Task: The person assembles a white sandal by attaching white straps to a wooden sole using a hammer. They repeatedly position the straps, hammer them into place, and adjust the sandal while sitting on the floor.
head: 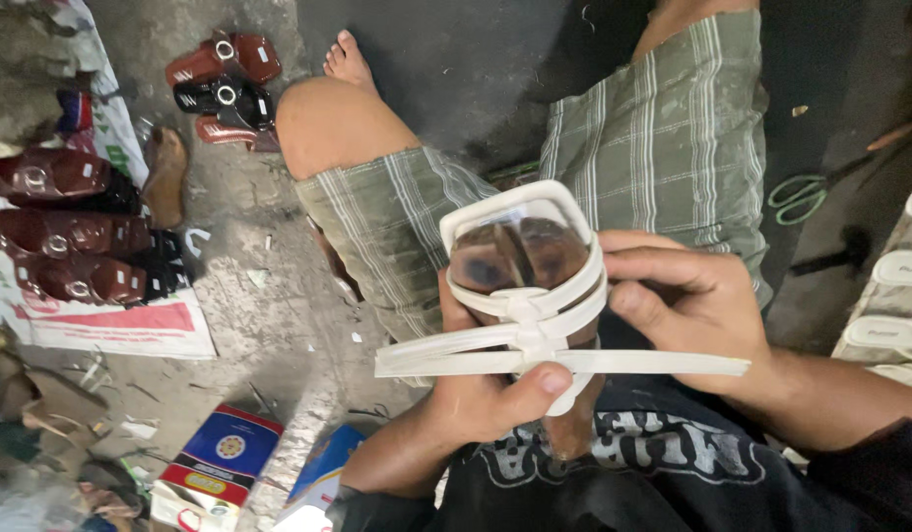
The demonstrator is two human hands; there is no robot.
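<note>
Cream strap upper on brown shoe last (523, 286): light, flexible straps, rigid core. Left hand (486, 394) fingers clamp the knot; right hand (687, 305) fingers pinch strap.

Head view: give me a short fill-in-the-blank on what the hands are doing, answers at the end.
1. Both hands hold a shoe form wrapped in ____ straps.
2. The left hand presses its ____ on the spot where the straps cross.
3. Green-handled ____ lie on the floor at the right, beyond the right hand.
4. The finished sandals at the left, laid on a printed sheet, are dark ____.

Missing words: white; thumb; scissors; brown
</note>
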